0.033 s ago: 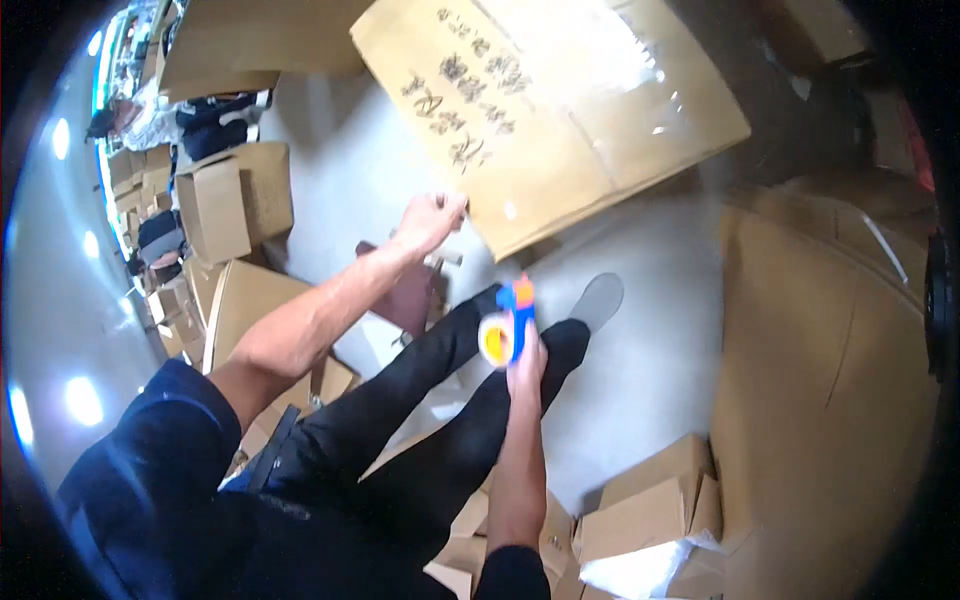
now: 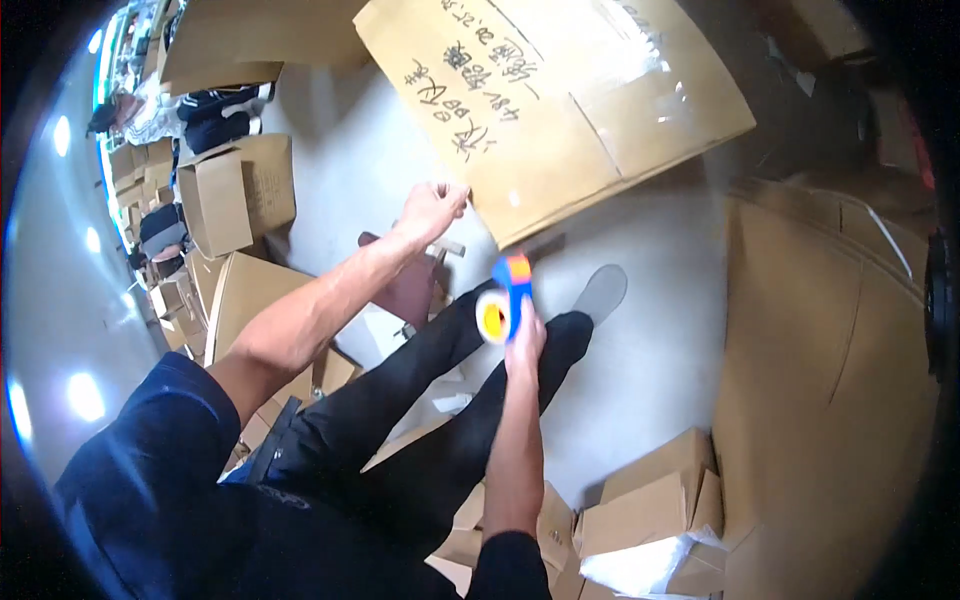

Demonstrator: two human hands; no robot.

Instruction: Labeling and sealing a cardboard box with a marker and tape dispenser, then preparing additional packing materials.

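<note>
My right hand (image 2: pixel 524 350) is wrapped round the handle of a blue and orange tape dispenser (image 2: pixel 517 300). A roll of tape (image 2: pixel 492 317) with a yellow core sits on the dispenser's left side. The dispenser is just below the near corner of a large cardboard box (image 2: pixel 560 165), which has dark handwriting and shiny clear tape on its top. At the box's left edge, my left hand (image 2: pixel 432 212) has its fingers closed in a pinch. What is between those fingertips, if anything, is too small to make out.
A brown stool-like object (image 2: pixel 405 285) is on the floor beyond my left leg. Open cartons (image 2: pixel 235 195) stand at the left, near another person (image 2: pixel 150 115). A tall cardboard sheet or box (image 2: pixel 820 390) fills the right, with a smaller carton (image 2: pixel 645 505) beside it.
The tape dispenser and my right hand have moved slightly up toward the box's near corner. My left hand stays at the box's edge. The handwriting is sharper now.
</note>
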